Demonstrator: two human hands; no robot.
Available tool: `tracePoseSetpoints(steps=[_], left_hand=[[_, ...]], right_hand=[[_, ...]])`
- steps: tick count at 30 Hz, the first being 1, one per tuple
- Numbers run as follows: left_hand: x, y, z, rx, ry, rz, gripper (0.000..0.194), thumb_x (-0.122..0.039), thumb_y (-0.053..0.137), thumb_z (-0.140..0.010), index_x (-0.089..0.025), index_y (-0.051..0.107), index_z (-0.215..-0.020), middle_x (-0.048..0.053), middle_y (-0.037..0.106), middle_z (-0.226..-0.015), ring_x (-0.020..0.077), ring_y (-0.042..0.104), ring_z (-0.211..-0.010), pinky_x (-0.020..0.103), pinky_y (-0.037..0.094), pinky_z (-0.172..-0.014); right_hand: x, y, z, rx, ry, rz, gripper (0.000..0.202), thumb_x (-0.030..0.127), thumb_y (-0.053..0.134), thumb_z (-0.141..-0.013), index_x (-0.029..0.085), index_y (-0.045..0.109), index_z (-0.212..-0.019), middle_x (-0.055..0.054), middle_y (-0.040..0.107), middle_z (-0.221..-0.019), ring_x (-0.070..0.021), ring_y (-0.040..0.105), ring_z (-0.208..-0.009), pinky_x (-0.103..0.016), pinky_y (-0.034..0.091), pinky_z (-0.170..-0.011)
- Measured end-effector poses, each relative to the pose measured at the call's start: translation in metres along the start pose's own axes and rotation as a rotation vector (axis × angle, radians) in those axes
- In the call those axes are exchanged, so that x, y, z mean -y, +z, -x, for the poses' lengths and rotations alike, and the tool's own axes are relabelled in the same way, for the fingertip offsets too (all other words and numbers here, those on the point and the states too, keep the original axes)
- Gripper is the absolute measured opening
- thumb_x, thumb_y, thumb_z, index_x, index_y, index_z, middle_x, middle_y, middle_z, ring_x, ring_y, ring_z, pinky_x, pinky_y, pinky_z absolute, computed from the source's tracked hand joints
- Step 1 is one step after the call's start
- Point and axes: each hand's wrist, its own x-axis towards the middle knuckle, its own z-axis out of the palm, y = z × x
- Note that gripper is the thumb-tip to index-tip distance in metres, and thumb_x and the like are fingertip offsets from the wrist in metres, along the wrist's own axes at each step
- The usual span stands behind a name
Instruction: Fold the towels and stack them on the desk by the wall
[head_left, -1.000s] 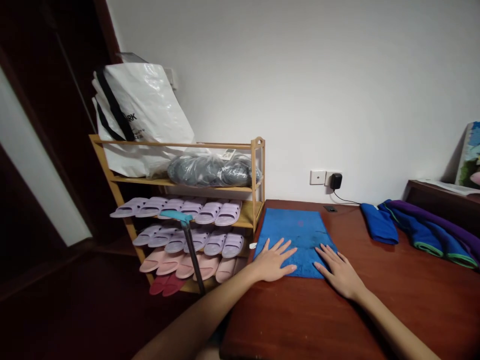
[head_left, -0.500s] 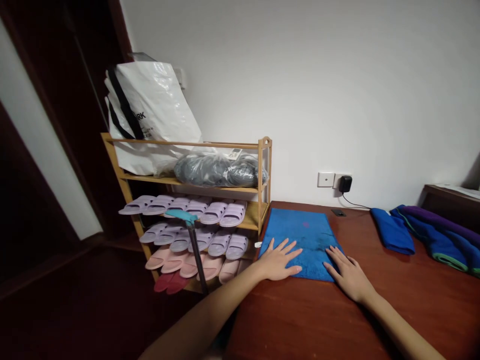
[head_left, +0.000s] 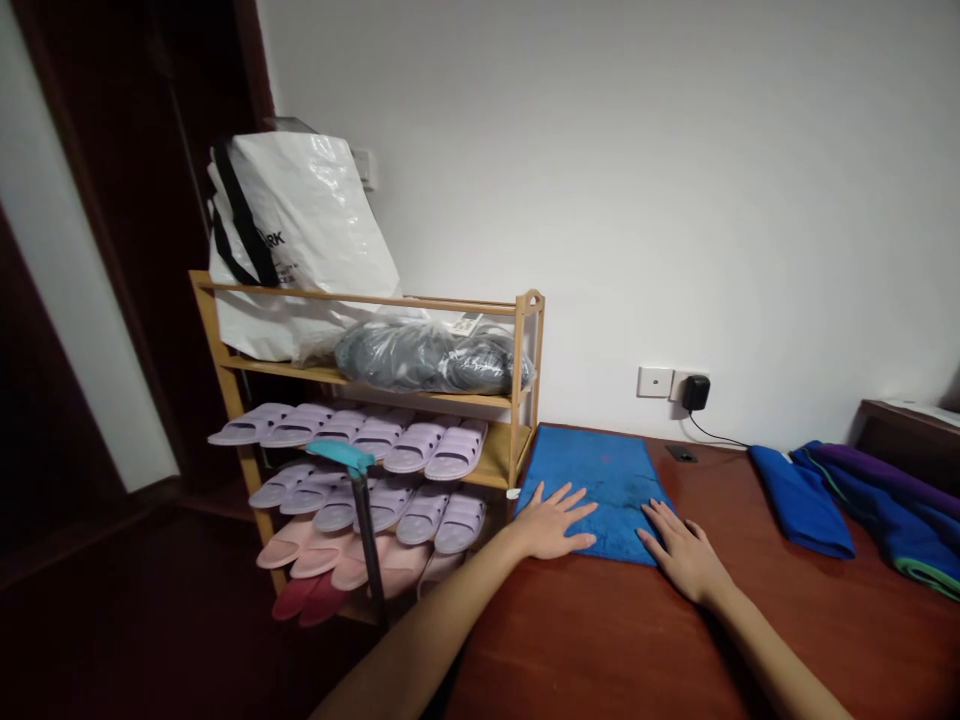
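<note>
A blue towel point(head_left: 592, 465) lies flat on the reddish-brown wooden table point(head_left: 570, 640), with dark smudges near its right side. My left hand point(head_left: 553, 525) rests on its near left part, fingers spread and palm down. At the near right edge of the cloth, my right hand point(head_left: 686, 553) lies with its fingers stretched onto it and the palm partly over the bare wood. Neither hand grips anything. A small white tag point(head_left: 513, 494) sticks out from the towel's left edge.
Left of the table stands a wooden rack point(head_left: 527, 345) with rows of slippers point(head_left: 454, 448), a plastic-wrapped grey bundle point(head_left: 442, 360) and a white bag point(head_left: 322, 210). A handle with a teal top point(head_left: 341, 455) leans before it. Folded blue cloth point(head_left: 802, 500) and an adapter point(head_left: 696, 392) are to the right.
The camera view has shifted slightly, so the rack and wall sit lower in the picture. Both hands stay on the towel, which looks much the same.
</note>
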Motion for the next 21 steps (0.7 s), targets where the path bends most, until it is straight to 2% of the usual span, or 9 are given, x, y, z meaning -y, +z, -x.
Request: tracePoseSetpoints(steps=[7,16,19,21], left_hand=[[0.012,-0.002,-0.013,0.006,0.004,0.006,0.065,-0.071,0.026,-0.088,-0.039,0.022,-0.145,0.001,0.017,-0.153,0.0289,0.009,-0.141,0.065,0.002,-0.105],[0.011,-0.006,-0.014,0.008,-0.013,-0.019,0.063,-0.069,0.026,-0.089,-0.039,0.023,-0.144,0.000,0.018,-0.153,0.0287,0.011,-0.141,0.065,0.003,-0.105],[0.009,-0.008,-0.012,0.010,-0.014,-0.025,0.063,-0.069,0.026,-0.090,-0.038,0.025,-0.144,0.001,0.018,-0.153,0.0281,0.012,-0.141,0.065,0.004,-0.105],[0.008,-0.008,-0.012,0.001,-0.012,-0.030,0.062,-0.068,0.026,-0.090,-0.038,0.025,-0.144,0.002,0.019,-0.153,0.0277,0.012,-0.140,0.065,0.005,-0.105]], right_hand=[[-0.006,0.005,-0.017,0.014,0.014,0.009,0.068,0.065,0.016,-0.088,0.027,0.029,-0.143,0.003,0.018,-0.151,-0.0152,0.013,-0.140,-0.047,0.012,-0.113],[-0.005,0.008,-0.025,-0.005,0.009,0.007,0.069,0.067,0.014,-0.087,0.030,0.031,-0.142,0.003,0.022,-0.150,-0.0148,0.017,-0.139,-0.046,0.014,-0.113],[-0.021,0.004,-0.020,-0.018,0.019,0.010,0.066,0.067,0.017,-0.086,0.033,0.034,-0.140,0.003,0.024,-0.149,-0.0160,0.017,-0.139,-0.047,0.016,-0.112],[-0.047,0.000,-0.013,-0.108,0.084,0.061,0.064,0.060,0.019,-0.087,0.028,0.038,-0.139,0.000,0.017,-0.152,-0.0193,0.008,-0.141,-0.050,0.012,-0.111]])
